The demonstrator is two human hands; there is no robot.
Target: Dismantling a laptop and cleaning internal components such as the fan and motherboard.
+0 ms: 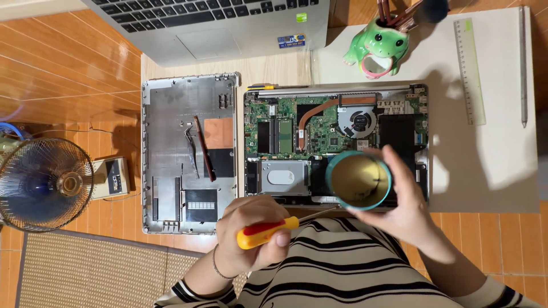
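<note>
My left hand (251, 236) is clamped in a full grip around a screwdriver (268, 232) with a red and yellow handle; its thin shaft runs toward 2 o'clock and ends near the cup. My right hand (402, 199) holds a round cup (359, 180) with a teal rim and a pale yellow inside, fingers curled around its far side and thumb at its near edge, so that grip is shut on the cup. The cup hangs over the near edge of the open laptop (337, 145), at about 5 o'clock of the fan (356, 122).

The laptop lies with its bottom off: green board, copper heat pipe, black battery at 3 o'clock of the fan, silver drive (282, 177) just at 9 o'clock of the cup. At 9 o'clock of the laptop, just beside it, lies the removed cover (188, 151), inside up, with a brown strip (204, 147) resting on it. Both lie on the low worktop (274, 67).

At 12 o'clock stands a second laptop (217, 25), keyboard showing. A green frog holder (378, 45) with brushes stands at 1 o'clock, on a white mat (485, 159) that also carries a clear ruler (469, 68) and a grey pen (523, 63) at 2 o'clock. On the floor at 9 o'clock, well apart from the cover, stands a fan cage (44, 183) with a small box (111, 177) beside it. My striped sleeves fill 6 o'clock.
</note>
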